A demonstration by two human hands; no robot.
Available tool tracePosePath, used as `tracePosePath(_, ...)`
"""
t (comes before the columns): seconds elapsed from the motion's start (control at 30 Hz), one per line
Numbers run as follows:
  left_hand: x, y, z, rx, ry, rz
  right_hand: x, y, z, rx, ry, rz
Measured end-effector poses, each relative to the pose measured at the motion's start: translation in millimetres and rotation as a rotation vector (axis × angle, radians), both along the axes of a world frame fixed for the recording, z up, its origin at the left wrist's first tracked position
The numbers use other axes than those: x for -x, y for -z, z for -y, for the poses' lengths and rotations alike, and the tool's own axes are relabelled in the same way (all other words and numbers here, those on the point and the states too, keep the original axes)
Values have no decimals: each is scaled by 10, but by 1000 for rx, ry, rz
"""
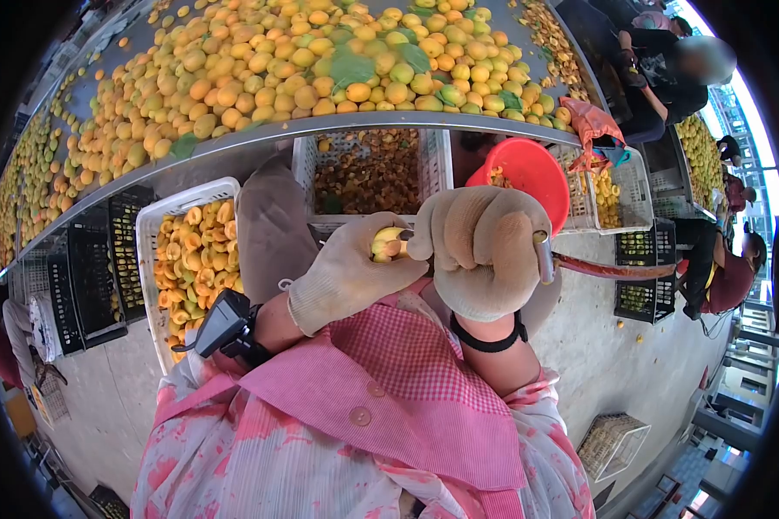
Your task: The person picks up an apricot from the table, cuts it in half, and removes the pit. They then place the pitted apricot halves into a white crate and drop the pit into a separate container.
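Note:
My left hand (348, 265), in a pale knitted glove, is wrapped around a yellow apricot (386, 245) in front of my chest. Beside it, my right hand (485, 246), gloved the same way, is closed in a fist around a metal pitting tool. The rounded metal end of this pitting tool (543, 257) sticks out at the fist's right side. Its dark tip meets the apricot near my right thumb. The gloved fingers cover most of the tool and part of the fruit.
Apricots (268, 60) with some leaves heap on the metal table (260, 134) ahead. At left stands a white crate (147, 259) of halved apricots. Below the table edge are a crate (441, 164) of brownish pieces and a red bucket (550, 177). Other people (727, 281) sit at right.

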State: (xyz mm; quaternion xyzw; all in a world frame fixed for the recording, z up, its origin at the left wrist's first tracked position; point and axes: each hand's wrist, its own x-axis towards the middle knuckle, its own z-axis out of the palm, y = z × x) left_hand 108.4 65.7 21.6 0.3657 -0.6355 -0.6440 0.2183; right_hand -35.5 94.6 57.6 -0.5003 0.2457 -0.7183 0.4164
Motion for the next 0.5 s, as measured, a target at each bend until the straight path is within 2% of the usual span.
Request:
tracePosePath(0.03,-4,10,3,-1,-2,-1,10,16,-9,-1,-2,-1)
tracePosePath(0.13,-11,86,-5,-57,29,-30,101,182,-70,-85,92,-234)
tracePosePath(0.2,-16,125,-32,66,-9,0,148,247,-96,-140,156,-389)
tracePosePath(0.5,-69,91,-26,-14,141,133,254,240,27,-248,-160,-294)
